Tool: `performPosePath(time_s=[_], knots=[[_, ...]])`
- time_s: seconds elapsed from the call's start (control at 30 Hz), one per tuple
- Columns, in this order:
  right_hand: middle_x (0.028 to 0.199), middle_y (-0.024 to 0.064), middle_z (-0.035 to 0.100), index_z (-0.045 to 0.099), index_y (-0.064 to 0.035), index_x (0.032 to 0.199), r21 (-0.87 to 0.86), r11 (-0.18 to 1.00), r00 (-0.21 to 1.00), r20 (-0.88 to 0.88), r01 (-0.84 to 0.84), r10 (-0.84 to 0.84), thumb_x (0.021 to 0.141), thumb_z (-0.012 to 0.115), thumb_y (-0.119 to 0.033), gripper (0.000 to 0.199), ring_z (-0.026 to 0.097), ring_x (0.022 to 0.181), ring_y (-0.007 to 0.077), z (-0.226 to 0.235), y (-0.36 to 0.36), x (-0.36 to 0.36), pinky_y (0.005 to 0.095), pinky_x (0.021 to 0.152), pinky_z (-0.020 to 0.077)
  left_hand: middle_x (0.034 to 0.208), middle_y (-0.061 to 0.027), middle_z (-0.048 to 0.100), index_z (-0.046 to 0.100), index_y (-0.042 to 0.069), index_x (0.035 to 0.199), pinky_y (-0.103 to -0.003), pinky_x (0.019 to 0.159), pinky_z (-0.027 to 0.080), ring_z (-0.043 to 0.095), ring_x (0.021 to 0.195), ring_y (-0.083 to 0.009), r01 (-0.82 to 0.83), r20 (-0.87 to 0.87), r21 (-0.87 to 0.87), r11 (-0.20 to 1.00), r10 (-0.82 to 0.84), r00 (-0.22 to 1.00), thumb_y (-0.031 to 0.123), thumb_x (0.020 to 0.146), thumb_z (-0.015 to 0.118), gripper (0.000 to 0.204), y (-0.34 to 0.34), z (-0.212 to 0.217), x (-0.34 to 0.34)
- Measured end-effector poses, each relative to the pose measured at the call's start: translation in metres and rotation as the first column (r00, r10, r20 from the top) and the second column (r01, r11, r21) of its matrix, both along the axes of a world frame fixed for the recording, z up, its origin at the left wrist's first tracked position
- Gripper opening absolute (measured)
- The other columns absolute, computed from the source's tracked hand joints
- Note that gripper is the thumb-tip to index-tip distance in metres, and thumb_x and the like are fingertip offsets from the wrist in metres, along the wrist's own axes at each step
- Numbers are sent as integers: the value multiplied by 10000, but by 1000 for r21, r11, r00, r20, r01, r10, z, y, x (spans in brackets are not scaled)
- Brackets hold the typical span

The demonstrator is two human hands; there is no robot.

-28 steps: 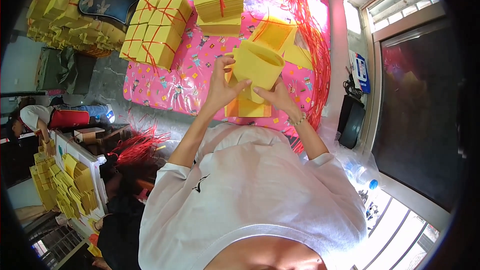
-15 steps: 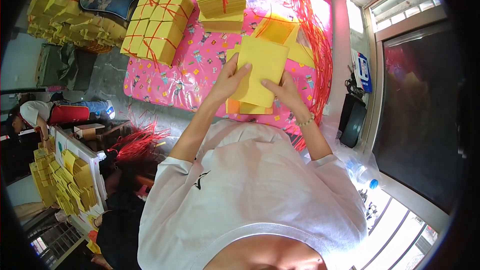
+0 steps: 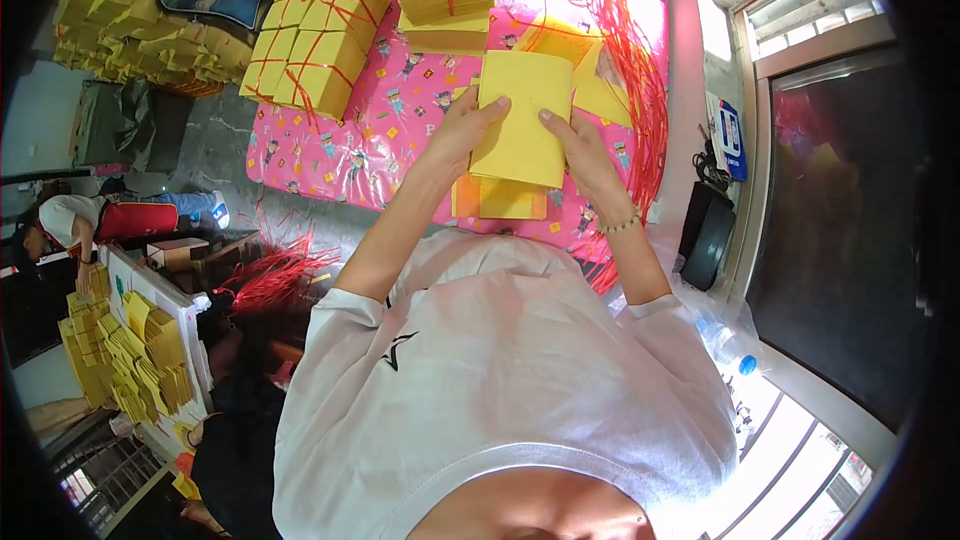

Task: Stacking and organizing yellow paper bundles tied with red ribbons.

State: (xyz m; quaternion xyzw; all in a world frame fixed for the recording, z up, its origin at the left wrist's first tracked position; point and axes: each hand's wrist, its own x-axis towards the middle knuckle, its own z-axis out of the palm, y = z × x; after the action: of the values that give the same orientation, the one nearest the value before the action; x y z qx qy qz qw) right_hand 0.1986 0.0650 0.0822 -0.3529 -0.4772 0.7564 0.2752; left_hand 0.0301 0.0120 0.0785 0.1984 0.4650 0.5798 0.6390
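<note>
From here: bare left grip (image 3: 467, 130) pinching left edge of yellow rectangular paper wad (image 3: 523, 125), bare right grip (image 3: 583, 147) pinching right edge; wad between both, neither nearer, long axis pointing away from wearer.

Right-side daylight, patchy glare, black fisheye rim

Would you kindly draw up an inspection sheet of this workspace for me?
Surface: glossy pink patterned cover
Job's things: yellow paper, held; red-tied yellow bundles at the cover's far left
Clutter: loose red strands along the cover's right side
Hands: left hand and right hand hold the yellow paper by opposite sides
Cables: black cord bunched near the window
Surroundings: a person at left beside a white table bearing yellow stacks
</note>
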Motion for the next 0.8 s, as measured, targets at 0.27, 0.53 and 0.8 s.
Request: performPosePath(time_s=[0.27, 0.53, 0.8], knots=[[1163, 63, 581, 464, 18, 1265, 111, 992, 998, 7, -56, 56, 929, 544, -219, 418, 562, 1017, 113, -3, 2, 4, 253, 856, 457, 1157, -92, 561, 400, 31, 1261, -306, 889, 456, 560, 1051, -176, 19, -55, 54, 998, -16, 998, 54, 916, 496, 358, -2, 3, 0], [1190, 77, 519, 377, 9, 1308, 339, 938, 997, 19, 66, -77, 966, 484, -222, 427, 487, 1093, 122, 3, -6, 4, 273, 922, 411, 1200, -72, 511, 365, 25, 1274, -279, 929, 394, 474, 1125, -128, -19, -267, 333, 943, 113, 957, 35, 924, 458, 362, -18, 11, 20], [1182, 79, 523, 381, 3, 1305, 344, 937, 998, 5, 56, -62, 970, 473, -204, 405, 499, 1067, 117, 3, -8, 5, 268, 904, 421, 1172, -67, 521, 370, 25, 1265, -258, 887, 408, 492, 1073, -100, 4, -310, 394, 919, 128, 942, 36, 927, 453, 348, -25, 14, 20]])
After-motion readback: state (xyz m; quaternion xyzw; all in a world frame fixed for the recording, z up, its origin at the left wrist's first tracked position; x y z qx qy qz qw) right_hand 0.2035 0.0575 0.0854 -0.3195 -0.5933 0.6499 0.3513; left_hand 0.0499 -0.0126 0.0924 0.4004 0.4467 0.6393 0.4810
